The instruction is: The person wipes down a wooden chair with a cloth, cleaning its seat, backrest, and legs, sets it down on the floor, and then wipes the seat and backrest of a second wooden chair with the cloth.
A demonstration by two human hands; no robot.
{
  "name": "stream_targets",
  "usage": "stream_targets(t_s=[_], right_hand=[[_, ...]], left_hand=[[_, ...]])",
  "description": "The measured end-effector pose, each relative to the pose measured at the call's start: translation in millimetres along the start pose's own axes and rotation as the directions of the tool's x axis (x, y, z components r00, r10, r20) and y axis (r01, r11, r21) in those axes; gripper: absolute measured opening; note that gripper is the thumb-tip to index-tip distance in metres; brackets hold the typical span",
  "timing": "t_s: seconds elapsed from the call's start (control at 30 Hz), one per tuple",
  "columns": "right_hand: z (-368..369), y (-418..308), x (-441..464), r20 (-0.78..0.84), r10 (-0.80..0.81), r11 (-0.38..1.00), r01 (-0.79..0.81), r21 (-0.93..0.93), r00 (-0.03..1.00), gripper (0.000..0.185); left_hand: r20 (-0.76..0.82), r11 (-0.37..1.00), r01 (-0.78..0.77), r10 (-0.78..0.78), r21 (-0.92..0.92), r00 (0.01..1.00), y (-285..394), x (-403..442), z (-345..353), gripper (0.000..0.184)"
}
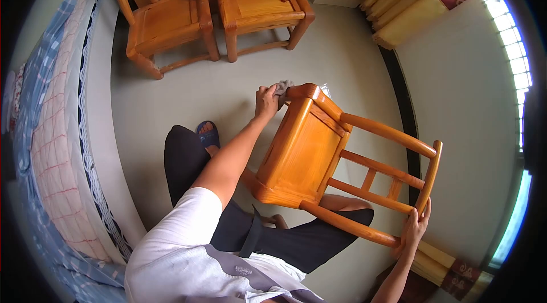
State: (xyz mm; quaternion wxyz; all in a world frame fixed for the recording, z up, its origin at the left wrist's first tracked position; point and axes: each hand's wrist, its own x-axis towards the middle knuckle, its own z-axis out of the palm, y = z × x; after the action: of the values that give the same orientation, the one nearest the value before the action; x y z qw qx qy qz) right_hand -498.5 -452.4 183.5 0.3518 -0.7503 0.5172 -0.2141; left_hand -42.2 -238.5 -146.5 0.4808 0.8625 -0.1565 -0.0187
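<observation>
A small wooden chair [310, 149] with a glossy orange-brown finish is tilted over my lap, its backrest pointing to the lower right. My left hand [266, 102] is closed on a grey cloth [282, 90], which presses against the front corner of the chair by the seat. At the other end, my right hand [416, 226] grips the top rail of the backrest near its lower corner. The chair's legs are mostly hidden behind the seat.
Two more wooden chairs, a left one [165, 23] and a right one [259, 3], stand on the pale floor [165, 95] ahead. A bed with checked bedding [54, 149] lies along the left. Yellow curtains [399, 3] hang by the right wall. A blue slipper [208, 133] is on my foot.
</observation>
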Motion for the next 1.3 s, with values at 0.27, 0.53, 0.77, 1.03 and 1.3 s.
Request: stream_targets(t_s=[0.27,0.53,0.77,1.03,1.3], right_hand=[[1,-1,0,-0.028,0.034,0.999,-0.033,0.038,0.999,0.057],[-2,3,1,-0.053,0.018,1.0,-0.019,-0.014,0.998,0.057],[3,-5,1,-0.017,0.005,0.999,-0.004,0.039,1.0,0.057],[3,-9,-4,-0.016,-0.01,0.998,0.011,0.057,1.0,0.056],[1,-8,-4,0.005,-0.022,0.998,0.022,0.058,1.0,0.055]], left_hand=[[-0.057,0.826,0.564,-0.563,-0.009,0.824,-63,14,-8,0.034],[-0.075,0.983,-0.035,0.022,-0.18,0.997,-5,30,-5,0.034],[0.328,0.892,0.44,-0.447,0.101,0.832,-74,18,-25,0.034],[-0.033,0.951,0.308,-0.309,-0.025,0.951,-66,-13,-19,0.035],[0.489,0.923,0.21,-0.351,0.321,0.798,-44,-20,-44,0.048]])
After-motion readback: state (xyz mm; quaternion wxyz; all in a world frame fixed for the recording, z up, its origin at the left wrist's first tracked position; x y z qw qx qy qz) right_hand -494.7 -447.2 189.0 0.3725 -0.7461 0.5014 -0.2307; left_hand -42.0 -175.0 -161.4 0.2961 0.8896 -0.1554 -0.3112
